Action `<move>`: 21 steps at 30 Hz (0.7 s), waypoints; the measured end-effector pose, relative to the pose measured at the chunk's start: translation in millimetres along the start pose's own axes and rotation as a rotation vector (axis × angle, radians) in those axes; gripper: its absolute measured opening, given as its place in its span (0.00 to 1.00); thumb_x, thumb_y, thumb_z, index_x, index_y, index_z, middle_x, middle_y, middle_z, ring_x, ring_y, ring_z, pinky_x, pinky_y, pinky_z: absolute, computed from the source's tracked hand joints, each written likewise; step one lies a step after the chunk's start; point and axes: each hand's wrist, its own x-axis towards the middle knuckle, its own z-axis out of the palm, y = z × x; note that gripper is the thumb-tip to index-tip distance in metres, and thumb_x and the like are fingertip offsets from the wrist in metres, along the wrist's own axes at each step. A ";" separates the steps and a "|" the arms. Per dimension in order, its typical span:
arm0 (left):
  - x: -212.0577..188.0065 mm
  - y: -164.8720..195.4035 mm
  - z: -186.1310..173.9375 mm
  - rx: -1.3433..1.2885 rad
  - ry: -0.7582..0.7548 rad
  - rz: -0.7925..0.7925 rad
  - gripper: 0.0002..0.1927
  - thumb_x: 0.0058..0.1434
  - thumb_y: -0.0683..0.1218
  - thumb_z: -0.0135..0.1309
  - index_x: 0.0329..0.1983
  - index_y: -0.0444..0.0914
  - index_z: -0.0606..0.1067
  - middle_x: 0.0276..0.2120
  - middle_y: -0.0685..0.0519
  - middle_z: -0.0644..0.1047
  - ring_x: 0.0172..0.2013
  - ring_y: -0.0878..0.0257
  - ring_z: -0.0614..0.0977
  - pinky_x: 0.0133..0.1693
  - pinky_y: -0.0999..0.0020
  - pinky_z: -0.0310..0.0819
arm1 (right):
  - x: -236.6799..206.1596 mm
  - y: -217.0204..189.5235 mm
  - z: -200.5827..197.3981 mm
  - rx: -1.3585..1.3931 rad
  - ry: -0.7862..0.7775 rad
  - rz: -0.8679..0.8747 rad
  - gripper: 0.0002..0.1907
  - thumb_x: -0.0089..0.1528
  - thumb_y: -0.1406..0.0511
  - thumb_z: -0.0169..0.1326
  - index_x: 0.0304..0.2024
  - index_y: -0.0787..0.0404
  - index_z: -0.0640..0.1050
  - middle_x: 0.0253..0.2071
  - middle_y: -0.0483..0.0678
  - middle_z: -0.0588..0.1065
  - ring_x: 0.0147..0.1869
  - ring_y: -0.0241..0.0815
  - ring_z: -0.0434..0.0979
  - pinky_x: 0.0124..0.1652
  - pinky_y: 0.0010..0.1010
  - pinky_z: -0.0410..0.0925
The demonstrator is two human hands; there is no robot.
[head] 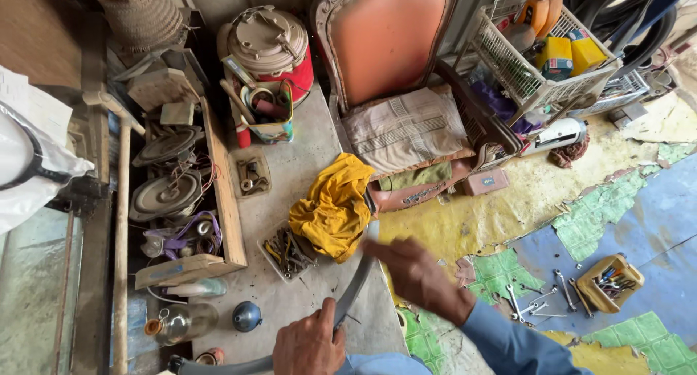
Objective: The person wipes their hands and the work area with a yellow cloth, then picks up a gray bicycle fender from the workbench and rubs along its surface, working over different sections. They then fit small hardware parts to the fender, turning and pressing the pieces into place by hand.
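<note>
Low over the concrete floor [312,172], the left hand [308,346] has its fingers wrapped tight around a curved grey strip [353,288]. The right hand [421,277] is blurry, fingers together, touching the strip's upper end beside a yellow cloth [332,206].

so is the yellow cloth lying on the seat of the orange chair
No, the yellow cloth lies crumpled on the grey floor slab in front of the orange chair, whose seat holds a folded striped cloth.
</note>
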 end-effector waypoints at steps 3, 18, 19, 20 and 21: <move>7.7 -5.4 5.2 0.045 -0.016 0.016 0.21 0.55 0.48 0.59 0.50 0.42 0.69 0.31 0.46 0.82 0.32 0.47 0.85 0.35 0.48 0.80 | -0.8 -6.2 8.6 0.073 -0.117 -0.102 0.27 0.53 0.76 0.50 0.56 0.62 0.78 0.58 0.52 0.79 0.45 0.47 0.80 0.41 0.39 0.68; 9.5 -9.6 -7.1 -0.234 -0.019 -0.098 0.20 0.51 0.53 0.62 0.45 0.44 0.73 0.27 0.46 0.82 0.35 0.45 0.85 0.40 0.49 0.77 | -10.8 -6.5 33.0 0.068 -0.020 -0.074 0.33 0.50 0.76 0.53 0.60 0.62 0.76 0.56 0.53 0.79 0.42 0.51 0.78 0.41 0.40 0.68; 7.9 -10.2 -8.4 -0.284 -0.038 -0.118 0.19 0.51 0.54 0.63 0.43 0.43 0.73 0.26 0.44 0.82 0.35 0.44 0.84 0.40 0.49 0.77 | -10.4 -5.2 33.1 0.018 -0.033 0.003 0.34 0.49 0.77 0.54 0.61 0.63 0.77 0.52 0.51 0.80 0.39 0.51 0.77 0.40 0.41 0.67; 6.2 -10.4 -8.9 -0.334 -0.057 -0.135 0.20 0.52 0.56 0.63 0.40 0.41 0.73 0.25 0.43 0.81 0.34 0.44 0.83 0.41 0.50 0.76 | -7.3 1.8 30.0 -0.035 -0.046 0.080 0.35 0.49 0.78 0.54 0.61 0.64 0.78 0.49 0.49 0.80 0.37 0.51 0.77 0.38 0.42 0.67; 5.5 -10.2 -9.5 -0.382 -0.046 -0.103 0.20 0.50 0.56 0.64 0.40 0.41 0.74 0.25 0.43 0.81 0.34 0.44 0.84 0.40 0.50 0.76 | -5.2 6.0 27.8 -0.008 0.063 0.116 0.33 0.51 0.79 0.52 0.61 0.63 0.77 0.53 0.51 0.79 0.42 0.52 0.78 0.42 0.41 0.68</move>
